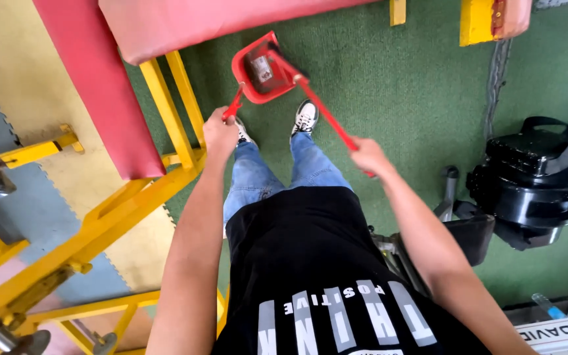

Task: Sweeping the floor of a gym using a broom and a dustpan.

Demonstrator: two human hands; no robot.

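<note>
Both hands [221,133] forward (fists closed)

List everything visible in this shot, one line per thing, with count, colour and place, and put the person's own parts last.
dustpan: one, red, on the green floor ahead of the feet, some debris inside
broom handle: one, red, running from the dustpan to the right hand
bench pad: one, red, top centre
long pad: one, red, slanting at upper left
metal frame: one, yellow, left side
green floor: one, centre and right
mats: yellow and grey, left
black machine: one, right edge
shoes: two, white and black, by the dustpan
jeans: blue, centre
shirt: black, bottom centre
left hand: grips the dustpan's red handle
right hand: grips the broom handle
</note>
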